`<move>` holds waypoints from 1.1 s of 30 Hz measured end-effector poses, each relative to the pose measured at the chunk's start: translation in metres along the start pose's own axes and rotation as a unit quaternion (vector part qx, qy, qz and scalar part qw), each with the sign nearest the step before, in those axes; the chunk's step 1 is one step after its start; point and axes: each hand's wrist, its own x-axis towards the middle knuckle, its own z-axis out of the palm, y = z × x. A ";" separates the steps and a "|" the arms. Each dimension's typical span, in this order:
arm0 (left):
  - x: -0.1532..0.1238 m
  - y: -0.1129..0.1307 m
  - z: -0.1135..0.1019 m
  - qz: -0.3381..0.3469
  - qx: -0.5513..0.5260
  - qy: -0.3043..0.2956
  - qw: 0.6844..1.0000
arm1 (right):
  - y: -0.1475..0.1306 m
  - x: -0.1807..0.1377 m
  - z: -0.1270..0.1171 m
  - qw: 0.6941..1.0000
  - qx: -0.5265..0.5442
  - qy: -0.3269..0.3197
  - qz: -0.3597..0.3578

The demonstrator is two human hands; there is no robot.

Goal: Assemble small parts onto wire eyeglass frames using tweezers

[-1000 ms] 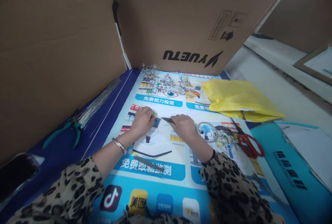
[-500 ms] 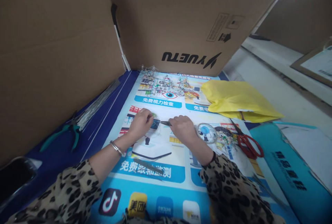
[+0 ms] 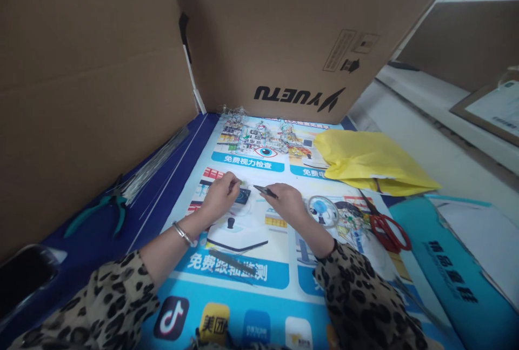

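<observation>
Here's close two-handed work, low over the printed sheet (image 3: pixel 237 225): the right hand (image 3: pixel 288 203) is closed firmly on a slim, dark pointed tool (image 3: pixel 265 192), its tip aimed at the left hand (image 3: pixel 222 196) but stopping short — a gap shows between them. The left hand's fingers curl inward; how tightly, and around what, I can't tell. It looks like the lining-up part of some fine tool work. The next move, I'd judge, calls for a steady left hand and a small, precisely controlled approach from that tip.
</observation>
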 end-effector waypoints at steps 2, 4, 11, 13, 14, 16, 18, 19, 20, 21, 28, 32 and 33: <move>-0.001 0.001 0.001 -0.020 -0.045 -0.009 0.999 | 0.001 0.001 0.000 1.000 0.017 0.011 0.009; -0.003 0.002 0.003 -0.035 -0.109 -0.020 0.993 | 0.001 0.001 0.000 0.999 0.044 0.022 0.020; -0.004 0.014 0.005 -0.098 -0.348 -0.073 0.929 | -0.001 0.001 -0.004 0.988 0.137 0.039 0.063; -0.005 0.017 0.003 -0.111 -0.372 -0.084 0.918 | -0.001 0.001 -0.004 0.986 0.150 0.040 0.068; -0.005 0.019 0.003 -0.117 -0.383 -0.089 0.912 | -0.001 0.001 -0.003 0.984 0.155 0.042 0.071; -0.006 0.020 0.001 -0.130 -0.407 -0.100 0.899 | -0.001 0.001 -0.002 0.982 0.166 0.047 0.078; -0.007 0.021 0.000 -0.143 -0.429 -0.113 0.885 | 0.000 0.001 0.000 0.979 0.179 0.056 0.081; -0.008 0.022 0.000 -0.147 -0.438 -0.120 0.879 | 0.001 0.001 0.000 0.978 0.184 0.059 0.080; -0.008 0.022 -0.001 -0.148 -0.443 -0.127 0.875 | 0.001 0.000 0.001 0.977 0.189 0.061 0.079; -0.008 0.023 -0.001 -0.147 -0.444 -0.134 0.873 | 0.001 0.000 0.002 0.976 0.192 0.062 0.078; -0.010 0.025 -0.003 -0.141 -0.452 -0.154 0.867 | 0.002 0.000 0.005 0.971 0.216 0.071 0.074; -0.012 0.023 -0.001 -0.142 -0.471 -0.163 0.855 | 0.001 0.000 0.007 0.966 0.235 0.073 0.081; -0.012 0.022 0.000 -0.144 -0.473 -0.162 0.854 | 0.000 0.000 0.007 0.964 0.241 0.072 0.083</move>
